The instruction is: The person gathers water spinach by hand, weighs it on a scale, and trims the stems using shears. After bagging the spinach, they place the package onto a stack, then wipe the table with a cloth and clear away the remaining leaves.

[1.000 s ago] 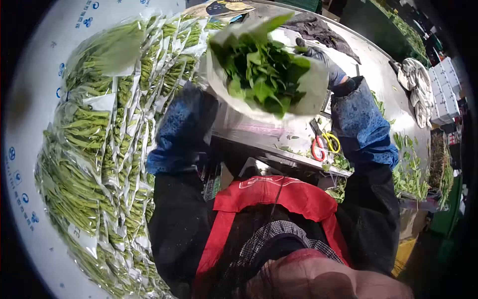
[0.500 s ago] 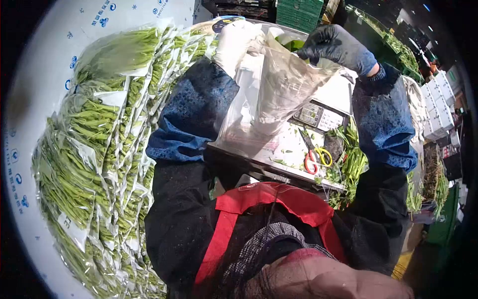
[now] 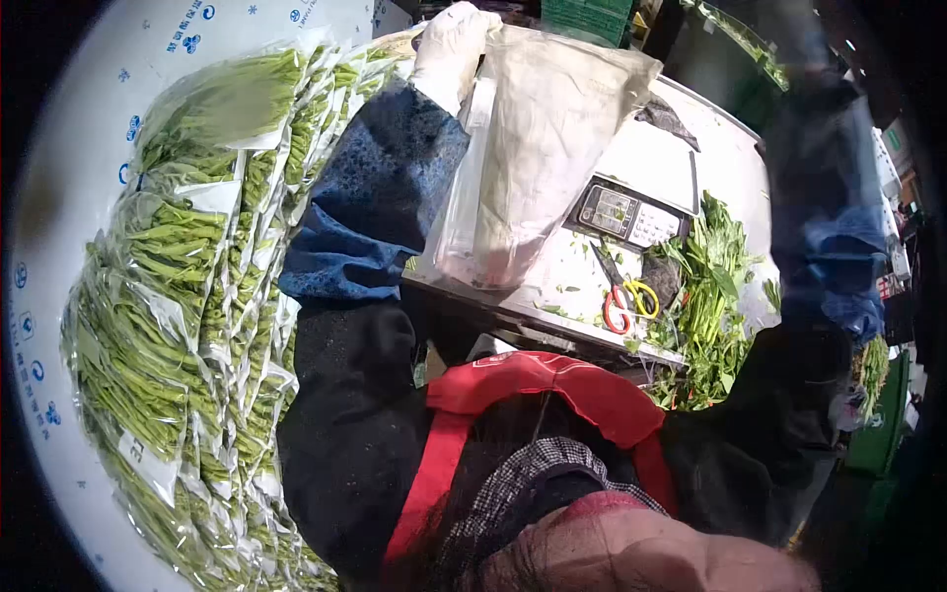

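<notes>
My left hand (image 3: pixel 456 47), in a white glove, is closed on the upper left edge of a clear plastic bag (image 3: pixel 547 128). The bag hangs wide over the near left part of the white worktop. My right arm reaches up along the right side, its blue sleeve (image 3: pixel 838 237) blurred; the hand at its upper end is too dark and smeared to make out. Right of the bag lies a digital scale (image 3: pixel 631 212). Scissors (image 3: pixel 629 304) with red and yellow handles rest below it, beside loose leafy greens (image 3: pixel 712 296).
Many bagged bundles of green stems (image 3: pixel 187 326) cover the left side on a white printed sheet (image 3: pixel 84 197). Green crates (image 3: pixel 589 18) stand behind the worktop (image 3: pixel 735 148). Another green container (image 3: pixel 878 424) is at the lower right.
My right hand has left the bag's mouth and swung out to the upper right. My left hand has shifted slightly up and left, and the bag now hangs flatter, uncovering more of the scale.
</notes>
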`<state>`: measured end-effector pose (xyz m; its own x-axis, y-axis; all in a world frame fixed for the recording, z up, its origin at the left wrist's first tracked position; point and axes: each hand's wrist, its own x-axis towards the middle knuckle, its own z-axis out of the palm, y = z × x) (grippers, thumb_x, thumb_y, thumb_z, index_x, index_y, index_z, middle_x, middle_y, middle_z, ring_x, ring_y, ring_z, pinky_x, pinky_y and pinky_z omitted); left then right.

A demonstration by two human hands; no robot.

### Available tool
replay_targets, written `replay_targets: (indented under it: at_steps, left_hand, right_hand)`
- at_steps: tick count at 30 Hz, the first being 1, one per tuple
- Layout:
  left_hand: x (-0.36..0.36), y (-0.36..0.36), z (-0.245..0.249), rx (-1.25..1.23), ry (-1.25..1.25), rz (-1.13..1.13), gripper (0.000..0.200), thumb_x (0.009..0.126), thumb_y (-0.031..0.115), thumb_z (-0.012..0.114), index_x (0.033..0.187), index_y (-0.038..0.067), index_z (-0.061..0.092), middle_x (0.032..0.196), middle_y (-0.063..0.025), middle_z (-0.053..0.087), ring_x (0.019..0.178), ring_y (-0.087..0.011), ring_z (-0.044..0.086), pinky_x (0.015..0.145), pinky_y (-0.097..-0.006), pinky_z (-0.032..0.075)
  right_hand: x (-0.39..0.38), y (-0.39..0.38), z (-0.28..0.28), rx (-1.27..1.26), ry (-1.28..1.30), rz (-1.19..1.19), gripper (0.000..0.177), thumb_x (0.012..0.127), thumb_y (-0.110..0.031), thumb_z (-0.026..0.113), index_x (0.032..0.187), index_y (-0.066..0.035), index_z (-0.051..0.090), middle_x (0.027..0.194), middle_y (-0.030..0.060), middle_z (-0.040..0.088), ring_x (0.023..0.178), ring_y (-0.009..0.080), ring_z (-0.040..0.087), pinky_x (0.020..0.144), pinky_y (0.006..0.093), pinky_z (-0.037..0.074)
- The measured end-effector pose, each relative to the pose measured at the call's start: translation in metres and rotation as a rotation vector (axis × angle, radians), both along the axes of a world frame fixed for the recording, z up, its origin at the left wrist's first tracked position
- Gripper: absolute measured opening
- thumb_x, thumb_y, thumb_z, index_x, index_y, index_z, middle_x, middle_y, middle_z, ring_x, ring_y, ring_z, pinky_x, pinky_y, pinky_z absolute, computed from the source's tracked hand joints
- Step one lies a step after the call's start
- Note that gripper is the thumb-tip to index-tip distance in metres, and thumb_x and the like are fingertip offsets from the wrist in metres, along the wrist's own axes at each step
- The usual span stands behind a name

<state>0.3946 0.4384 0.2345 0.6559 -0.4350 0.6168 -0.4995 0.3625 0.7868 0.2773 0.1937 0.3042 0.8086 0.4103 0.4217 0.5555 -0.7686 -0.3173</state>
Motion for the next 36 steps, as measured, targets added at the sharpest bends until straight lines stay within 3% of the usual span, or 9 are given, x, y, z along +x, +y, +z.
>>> replay_targets:
  at_steps: [4, 5, 11, 13, 20, 21, 25, 30, 36]
  left_hand:
    - [0.034, -0.009, -0.029, 0.072, -0.387, 0.209, 0.017, 0.086, 0.021, 0.046, 0.084, 0.009, 0.057, 0.071, 0.002, 0.052, 0.07, -0.0089, 0.053, 0.062, -0.023, 0.042]
    - [0.014, -0.009, -0.021, -0.008, -0.082, 0.012, 0.018, 0.087, 0.022, 0.044, 0.087, 0.01, 0.057, 0.071, 0.002, 0.051, 0.07, -0.0092, 0.053, 0.063, -0.0223, 0.042]
    - [-0.002, -0.017, -0.025, -0.176, -0.03, -0.208, 0.019, 0.087, 0.021, 0.048, 0.091, 0.005, 0.057, 0.086, -0.001, 0.059, 0.078, -0.0084, 0.054, 0.071, -0.0228, 0.042]
    - [-0.007, -0.015, -0.026, -0.167, -0.033, -0.171, 0.02, 0.085, 0.02, 0.051, 0.094, 0.003, 0.057, 0.086, -0.0015, 0.059, 0.08, -0.0088, 0.055, 0.072, -0.0232, 0.042]
    - [-0.031, 0.017, 0.017, -0.265, -0.107, -0.197, 0.027, 0.087, 0.021, 0.045, 0.099, -0.001, 0.055, 0.096, -0.0124, 0.058, 0.086, -0.0192, 0.057, 0.079, -0.0297, 0.044]
    - [-0.044, 0.012, 0.019, -0.386, -0.412, -0.314, 0.027, 0.087, 0.02, 0.043, 0.099, -0.001, 0.056, 0.096, -0.0116, 0.059, 0.088, -0.0185, 0.056, 0.078, -0.0307, 0.044]
    - [-0.008, 0.007, -0.01, 0.027, -0.489, 0.285, 0.028, 0.088, 0.019, 0.04, 0.097, -0.001, 0.057, 0.094, -0.0072, 0.06, 0.089, -0.0172, 0.057, 0.076, -0.0311, 0.045]
    - [-0.02, 0.003, -0.011, -0.308, 0.282, -0.259, 0.017, 0.086, 0.015, 0.047, 0.09, 0.002, 0.057, 0.085, -0.003, 0.059, 0.079, -0.0097, 0.053, 0.073, -0.0229, 0.041]
    - [-0.017, -0.014, -0.021, -0.341, 0.31, -0.245, 0.038, 0.084, 0.044, 0.047, 0.093, 0.007, 0.05, 0.083, -0.0046, 0.056, 0.069, -0.0123, 0.054, 0.06, -0.0242, 0.046]
  right_hand:
    - [0.03, -0.012, -0.015, -0.004, -0.035, 0.033, 0.029, 0.079, -0.019, 0.061, 0.103, -0.002, 0.059, 0.096, 0.007, 0.062, 0.087, 0.0118, 0.057, 0.081, 0.025, 0.045]
    - [0.033, -0.019, -0.013, -0.015, -0.054, 0.034, 0.029, 0.08, -0.018, 0.061, 0.103, -0.002, 0.059, 0.096, 0.0069, 0.061, 0.087, 0.0118, 0.056, 0.082, 0.0249, 0.045]
    - [0.048, -0.061, -0.025, -0.023, -0.146, 0.024, 0.029, 0.08, -0.017, 0.06, 0.105, -0.003, 0.058, 0.1, 0.0067, 0.06, 0.09, 0.0119, 0.056, 0.085, 0.0243, 0.044]
    - [0.016, 0.004, -0.01, 0.035, 0.186, 0.041, 0.029, 0.08, -0.012, 0.06, 0.106, -0.002, 0.054, 0.101, 0.0067, 0.059, 0.094, 0.011, 0.053, 0.085, 0.0243, 0.045]
    - [-0.016, 0.026, 0.005, 0.672, 0.368, 0.237, 0.019, 0.078, -0.001, 0.06, 0.096, -0.001, 0.055, 0.086, 0.0079, 0.06, 0.084, 0.0192, 0.059, 0.078, 0.0286, 0.049]
    - [-0.02, 0.026, 0.003, 0.682, 0.316, 0.194, 0.019, 0.078, -0.002, 0.06, 0.096, -0.001, 0.055, 0.086, 0.0081, 0.06, 0.084, 0.0192, 0.059, 0.077, 0.0286, 0.049]
    - [-0.032, 0.029, 0.0, 0.717, 0.077, 0.048, 0.018, 0.079, -0.003, 0.059, 0.096, -0.001, 0.055, 0.087, 0.0089, 0.06, 0.084, 0.0193, 0.059, 0.077, 0.0286, 0.049]
    - [-0.038, 0.03, -0.011, 0.754, -0.183, -0.134, 0.018, 0.079, -0.004, 0.059, 0.097, -0.001, 0.055, 0.089, 0.0098, 0.06, 0.084, 0.0194, 0.059, 0.076, 0.0286, 0.05]
    - [-0.061, 0.009, -0.013, 0.761, -0.523, -0.375, 0.018, 0.08, -0.006, 0.058, 0.097, -0.002, 0.054, 0.09, 0.011, 0.06, 0.084, 0.0196, 0.06, 0.074, 0.0286, 0.05]
